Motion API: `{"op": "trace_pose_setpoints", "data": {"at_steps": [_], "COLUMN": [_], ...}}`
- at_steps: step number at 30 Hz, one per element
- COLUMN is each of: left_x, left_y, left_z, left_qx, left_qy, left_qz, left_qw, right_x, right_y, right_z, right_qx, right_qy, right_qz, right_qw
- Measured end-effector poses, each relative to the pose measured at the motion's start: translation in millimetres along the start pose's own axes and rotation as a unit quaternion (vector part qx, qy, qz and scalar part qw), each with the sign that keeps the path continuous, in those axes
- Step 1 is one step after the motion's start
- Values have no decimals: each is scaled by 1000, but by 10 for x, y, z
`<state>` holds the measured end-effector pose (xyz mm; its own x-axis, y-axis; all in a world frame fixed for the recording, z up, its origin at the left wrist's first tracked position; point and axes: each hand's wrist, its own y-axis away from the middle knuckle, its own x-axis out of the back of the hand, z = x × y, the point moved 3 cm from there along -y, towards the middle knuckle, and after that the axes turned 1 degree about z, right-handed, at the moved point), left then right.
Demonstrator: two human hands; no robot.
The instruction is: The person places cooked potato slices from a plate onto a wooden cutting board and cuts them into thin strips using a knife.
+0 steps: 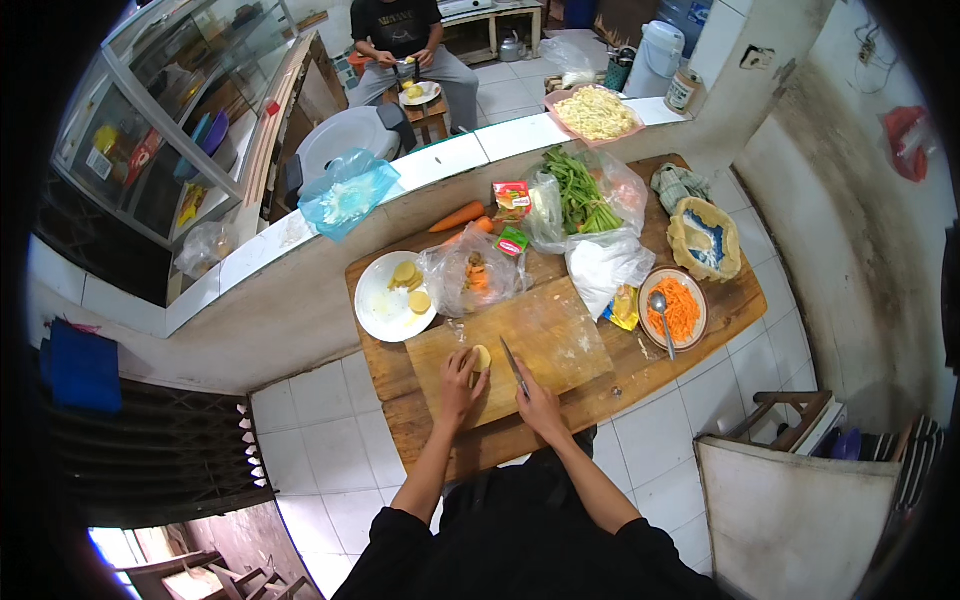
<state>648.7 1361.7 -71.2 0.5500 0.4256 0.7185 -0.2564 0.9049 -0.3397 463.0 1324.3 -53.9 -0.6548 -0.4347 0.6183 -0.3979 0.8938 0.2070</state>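
Observation:
On a worn wooden cutting board [540, 322], my left hand [459, 382] holds down a pale yellow piece, probably peeled potato [483, 358]. My fingers cover part of it. My right hand [538, 405] grips a kitchen knife [514, 364] by its handle, the blade pointing away from me and apart from the piece. Left of the board, a white plate [375, 300] bears several yellow slices [407, 276]. A clear plastic bag [442, 289] with orange bits inside lies just beyond the board.
Right of the board stand a bowl [706, 311] of shredded carrot [673, 315] with a spoon [660, 307], and a cloth-lined basket [679, 232]. Behind lie leafy greens [574, 191], carrots [457, 217] and a white-filled bag [600, 270]. Across the tiled ledge [517, 138], a person [397, 37] sits handling food.

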Motion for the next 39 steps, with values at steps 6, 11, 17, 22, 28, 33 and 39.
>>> {"op": "trace_pose_setpoints", "data": {"at_steps": [6,11,17,22,28,33,39], "left_x": [-1,1,12,-33,-13,17,7], "left_y": [27,66,57,99,88,65,52], "left_z": [-25,13,27,44,138,157,165], "left_qx": [42,62,35,9,6,-2,-4], "left_qy": [20,26,14,-54,-76,-96,-107], "left_qz": [5,-1,1,16,-1,-4,-11], "left_qw": [999,998,999,998,997,995,994], "right_x": [35,92,34,-67,-146,-197,-224], "right_y": [45,217,155,79,132,148,153], "right_z": [93,82,-51,-194,-266,-314,-378], "right_qx": [34,74,73,102,94,97,74], "right_qy": [0,-4,11,10,71,114,132], "right_qz": [9,-6,-20,8,-43,-57,-73], "right_qw": [999,997,997,995,992,987,986]}}
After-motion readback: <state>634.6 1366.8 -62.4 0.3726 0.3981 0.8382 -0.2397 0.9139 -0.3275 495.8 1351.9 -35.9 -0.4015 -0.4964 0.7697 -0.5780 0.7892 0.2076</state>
